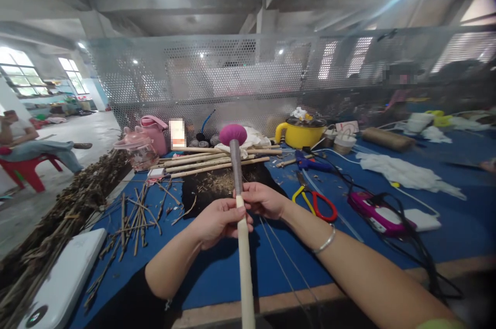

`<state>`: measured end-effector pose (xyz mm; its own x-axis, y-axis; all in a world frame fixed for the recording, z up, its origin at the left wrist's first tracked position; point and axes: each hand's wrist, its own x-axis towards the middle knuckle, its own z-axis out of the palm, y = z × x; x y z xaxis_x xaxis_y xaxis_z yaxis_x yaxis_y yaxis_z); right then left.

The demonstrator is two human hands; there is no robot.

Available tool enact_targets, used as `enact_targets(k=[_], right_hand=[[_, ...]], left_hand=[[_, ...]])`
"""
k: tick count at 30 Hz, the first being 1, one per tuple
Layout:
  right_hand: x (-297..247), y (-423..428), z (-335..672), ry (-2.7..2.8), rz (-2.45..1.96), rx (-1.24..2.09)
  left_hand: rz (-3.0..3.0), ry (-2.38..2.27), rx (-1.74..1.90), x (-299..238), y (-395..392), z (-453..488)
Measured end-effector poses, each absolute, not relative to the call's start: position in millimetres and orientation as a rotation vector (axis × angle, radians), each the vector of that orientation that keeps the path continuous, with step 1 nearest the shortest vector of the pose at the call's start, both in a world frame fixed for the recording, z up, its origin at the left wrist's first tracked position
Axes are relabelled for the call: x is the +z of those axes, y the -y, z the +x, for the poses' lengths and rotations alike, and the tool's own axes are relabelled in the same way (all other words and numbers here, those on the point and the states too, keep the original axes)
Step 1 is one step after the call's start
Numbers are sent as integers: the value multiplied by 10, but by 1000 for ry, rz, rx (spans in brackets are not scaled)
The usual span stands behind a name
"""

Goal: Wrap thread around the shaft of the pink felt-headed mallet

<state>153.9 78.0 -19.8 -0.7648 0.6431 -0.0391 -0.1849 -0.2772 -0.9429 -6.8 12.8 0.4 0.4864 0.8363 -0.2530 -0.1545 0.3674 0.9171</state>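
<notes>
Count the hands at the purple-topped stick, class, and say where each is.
2. The left hand grips the stick just below its grey wrap; the right hand is at the wrap's lower end. Some fingers are hidden.

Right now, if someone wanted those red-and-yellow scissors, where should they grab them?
Probably by the handles, with the right hand coming from the near side: the loops of the scissors face the person, spread apart, while the blades point away.

Left fingers (235, 214) and right fingers (252, 195) hold a pale stick (245, 267) near its grey wrapping (236, 169)
</notes>
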Motion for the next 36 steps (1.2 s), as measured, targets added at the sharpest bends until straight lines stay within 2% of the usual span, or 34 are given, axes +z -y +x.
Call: enact_targets(k=[5, 10, 17, 28, 36], right_hand=[[-243, -816, 1520, 1565, -755, 1894], [-195, -771, 1469, 1645, -779, 1784], [-175, -733, 1428, 1601, -654, 1886], [-117, -689, 1398, 1484, -624, 1877], [-154, -809, 1519, 1604, -808, 1746]], left_hand=[[1008, -981, 747, -39, -150, -66], [756, -899, 886, -50, -93, 100], [473, -913, 974, 11, -64, 130], [618, -905, 1011, -23, -58, 157], [1301, -1301, 1140, -151, -143, 49]])
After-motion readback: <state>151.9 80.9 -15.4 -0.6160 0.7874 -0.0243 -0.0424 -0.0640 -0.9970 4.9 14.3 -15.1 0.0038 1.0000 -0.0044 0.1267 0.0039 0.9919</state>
